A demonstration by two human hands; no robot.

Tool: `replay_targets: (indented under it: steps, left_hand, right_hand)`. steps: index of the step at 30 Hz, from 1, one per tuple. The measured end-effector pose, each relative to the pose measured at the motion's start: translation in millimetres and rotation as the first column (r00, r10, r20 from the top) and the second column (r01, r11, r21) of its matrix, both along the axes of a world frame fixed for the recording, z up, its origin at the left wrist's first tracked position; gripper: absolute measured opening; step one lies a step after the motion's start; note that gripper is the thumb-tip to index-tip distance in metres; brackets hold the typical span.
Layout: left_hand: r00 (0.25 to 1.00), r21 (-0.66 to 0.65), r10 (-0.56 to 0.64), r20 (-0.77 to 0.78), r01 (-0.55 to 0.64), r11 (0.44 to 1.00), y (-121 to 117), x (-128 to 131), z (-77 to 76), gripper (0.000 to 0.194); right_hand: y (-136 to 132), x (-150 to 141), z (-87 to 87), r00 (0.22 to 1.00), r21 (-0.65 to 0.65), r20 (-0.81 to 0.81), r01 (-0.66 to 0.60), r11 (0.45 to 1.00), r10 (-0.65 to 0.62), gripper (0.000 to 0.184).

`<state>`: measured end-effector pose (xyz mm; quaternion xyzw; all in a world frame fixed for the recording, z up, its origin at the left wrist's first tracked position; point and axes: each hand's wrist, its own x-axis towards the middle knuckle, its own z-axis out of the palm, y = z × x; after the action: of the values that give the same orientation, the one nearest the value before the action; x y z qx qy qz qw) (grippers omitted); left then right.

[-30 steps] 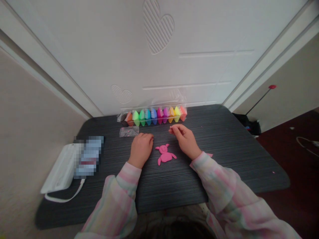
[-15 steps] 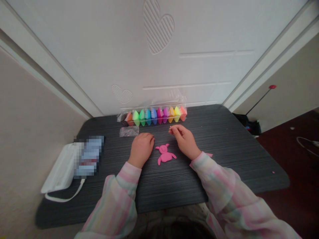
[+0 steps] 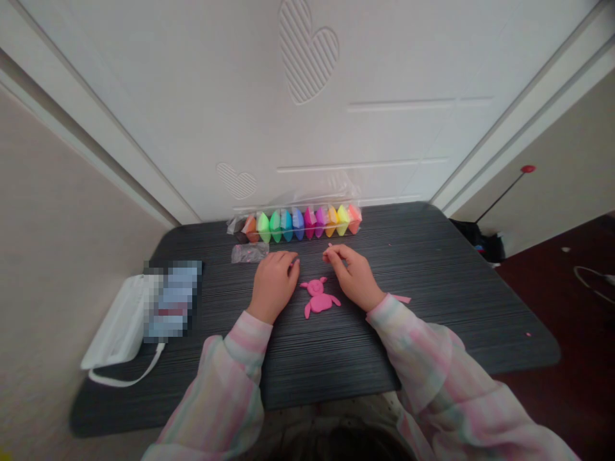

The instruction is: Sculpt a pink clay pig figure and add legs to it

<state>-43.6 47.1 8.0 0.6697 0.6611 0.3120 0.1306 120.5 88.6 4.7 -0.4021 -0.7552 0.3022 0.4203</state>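
white door panel at the back, embossed with striped hearts and straight grooves, pale walls to either side. set against it, a dark, wood-grained tabletop with rounded corners. near the middle, between both hands, a flat pink clay figure with ears, a round head, a wide body and small limbs, lying face up and apart from both.

just left of it, the left hand, palm down, fingers curled and thumb close to the index finger; impossible to tell whether pressed together or around something small. across from it, the right hand, thumb and index finger pinched together on a small pink piece, its end poking out. striped pastel sleeves on both arms.

along the back edge, a row of multicoloured clay blocks in clear plastic, black and brown through greens, blues and purples to yellow and coral. just in front of its left end, a crumpled clear wrapper. beside the right cuff, a thin pink strip. at far left, a white oblong case with a white cable, next to a pixelated pale blue object.
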Motion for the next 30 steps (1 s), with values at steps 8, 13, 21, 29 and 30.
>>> replay_targets:
  steps: [8,13,21,29,30]
  left_hand:
    - [0.890,-0.133,-0.056,0.452,0.129,0.983,-3,8,14.1,0.025]
    - [0.796,-0.203,-0.022,0.605,0.181,0.962,-4,11,15.4,0.020]
    - [0.714,-0.216,0.046,0.698,0.149,0.965,-1,9,9.0,0.018]
    - [0.680,-0.231,0.054,0.731,0.172,0.958,-1,10,7.4,0.019]
    - [0.683,-0.233,0.051,0.729,0.177,0.956,-2,10,7.6,0.019]
  right_hand:
    - [-4,-2,-1.3,0.997,0.074,0.055,-0.063,0.995,0.059,0.008]
    - [-7,-2,-2.0,0.989,0.127,0.098,-0.123,0.984,0.111,0.006]
    - [-7,-1,0.0,0.981,0.188,0.136,-0.161,0.969,0.137,0.008]
    - [-8,-2,-0.4,0.978,0.217,0.151,-0.177,0.960,0.146,0.008]
    - [-8,-3,-0.3,0.978,0.217,0.150,-0.178,0.960,0.148,0.008]
